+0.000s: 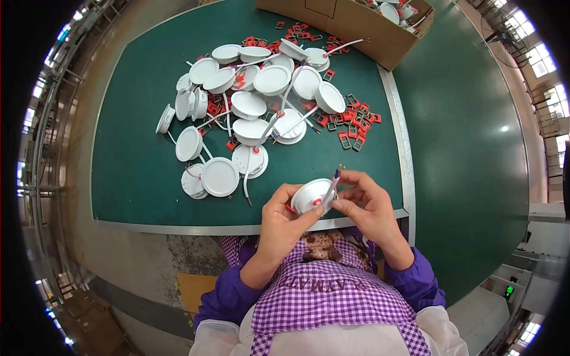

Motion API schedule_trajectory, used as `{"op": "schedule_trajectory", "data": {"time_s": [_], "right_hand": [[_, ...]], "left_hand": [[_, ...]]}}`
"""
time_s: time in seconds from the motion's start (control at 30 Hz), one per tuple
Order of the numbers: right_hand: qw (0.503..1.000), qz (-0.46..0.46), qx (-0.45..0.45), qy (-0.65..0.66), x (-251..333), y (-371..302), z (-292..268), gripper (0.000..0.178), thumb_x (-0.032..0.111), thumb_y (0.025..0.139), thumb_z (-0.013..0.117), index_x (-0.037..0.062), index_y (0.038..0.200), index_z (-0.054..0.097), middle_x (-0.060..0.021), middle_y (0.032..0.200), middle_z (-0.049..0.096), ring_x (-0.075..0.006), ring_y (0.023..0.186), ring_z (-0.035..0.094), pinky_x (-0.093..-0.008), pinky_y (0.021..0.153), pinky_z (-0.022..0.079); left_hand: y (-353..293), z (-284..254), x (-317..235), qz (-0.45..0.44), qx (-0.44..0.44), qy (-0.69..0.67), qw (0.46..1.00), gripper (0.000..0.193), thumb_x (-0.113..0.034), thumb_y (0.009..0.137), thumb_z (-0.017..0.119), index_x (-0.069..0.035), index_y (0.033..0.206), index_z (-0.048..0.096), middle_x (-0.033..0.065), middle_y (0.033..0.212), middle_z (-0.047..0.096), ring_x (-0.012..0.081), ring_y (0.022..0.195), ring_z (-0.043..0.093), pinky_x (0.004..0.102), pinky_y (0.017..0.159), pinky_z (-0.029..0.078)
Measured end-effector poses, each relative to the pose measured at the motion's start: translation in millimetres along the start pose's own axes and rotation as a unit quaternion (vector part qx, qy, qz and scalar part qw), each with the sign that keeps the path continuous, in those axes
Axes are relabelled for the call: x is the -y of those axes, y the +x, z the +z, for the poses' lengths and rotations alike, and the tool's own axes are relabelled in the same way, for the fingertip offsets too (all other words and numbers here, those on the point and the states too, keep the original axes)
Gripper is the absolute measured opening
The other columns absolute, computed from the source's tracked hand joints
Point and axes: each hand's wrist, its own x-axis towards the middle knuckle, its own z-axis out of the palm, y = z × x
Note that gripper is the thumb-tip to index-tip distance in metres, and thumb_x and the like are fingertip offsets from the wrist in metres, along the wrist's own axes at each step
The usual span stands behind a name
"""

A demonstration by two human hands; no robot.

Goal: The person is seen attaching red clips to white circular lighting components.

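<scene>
Close to the table's front edge, my left hand (pixel 281 221) holds a round white LED downlight (pixel 304 196), its thumb on the back near the red cable grommet (pixel 317 202). A short white cable (pixel 330 192) with a dark blue end rises from the grommet. A bit of red, seemingly a clip (pixel 290 208), shows at the lamp's left side. My right hand (pixel 371 209) is at the lamp's right edge, fingers curled and thumb bent inward. Whatever lies between those fingertips is too hidden to make out.
Several more white downlights (pixel 220 177) with cables are heaped on the green table (pixel 139 184) beyond my hands. Red-and-metal clips (pixel 356 123) lie scattered among and beside them. A cardboard box (pixel 356 29) of lamps stands at the far right. A metal strip (pixel 399 142) borders another green surface (pixel 469 148).
</scene>
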Motion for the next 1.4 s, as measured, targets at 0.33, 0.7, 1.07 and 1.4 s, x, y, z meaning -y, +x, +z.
{"op": "schedule_trajectory", "data": {"time_s": [0.33, 0.7, 1.07, 1.4], "right_hand": [[0.987, 0.111, 0.112, 0.014, 9.6, -3.7, -20.3, 0.045, 0.003, 0.082, 0.077, -0.0004, 0.123, 0.059, -0.0086, 0.107, 0.067, -0.0102, 0.082, 0.066, -0.0245, 0.07, 0.054], [0.98, 0.119, 0.15, 0.061, -11.2, 32.9, -51.9, 0.041, 0.006, 0.086, 0.073, -0.003, 0.123, 0.057, -0.0093, 0.109, 0.067, -0.0143, 0.089, 0.066, -0.029, 0.077, 0.055], [0.992, -0.115, -0.011, -0.041, 67.8, 125.8, -64.0, 0.02, 0.01, 0.092, 0.066, -0.0029, 0.107, 0.066, -0.0071, 0.092, 0.07, -0.0174, 0.081, 0.069, -0.0276, 0.07, 0.055], [0.845, -0.228, -0.024, -0.483, -40.0, 75.4, -49.3, 0.012, 0.01, 0.081, 0.068, 0.0032, 0.09, 0.063, -0.0126, 0.09, 0.061, -0.0314, 0.08, 0.063, -0.0425, 0.068, 0.051]], "left_hand": [[-7.9, 1.3, -10.2, -0.018, 0.097, 0.009, 0.995, 0.043, 0.004, 0.087, 0.069, 0.002, 0.128, 0.057, 0.0096, 0.117, 0.063, 0.0144, 0.104, 0.062, 0.0282, 0.09, 0.053], [18.9, 5.4, -10.3, 0.033, 0.12, 0.12, 0.985, 0.054, -0.005, 0.089, 0.07, 0.001, 0.138, 0.048, 0.0109, 0.133, 0.054, 0.0164, 0.118, 0.055, 0.0325, 0.096, 0.048], [130.5, 29.1, -33.3, 0.379, -0.007, 0.685, 0.622, 0.05, 0.002, 0.077, 0.063, -0.005, 0.126, 0.058, 0.0146, 0.136, 0.052, 0.0348, 0.135, 0.041, 0.0469, 0.106, 0.038], [183.0, 36.3, -7.7, 0.37, 0.013, 0.778, 0.508, 0.039, -0.009, 0.083, 0.061, -0.006, 0.122, 0.061, 0.0133, 0.133, 0.058, 0.0312, 0.132, 0.046, 0.0475, 0.11, 0.033]]}}
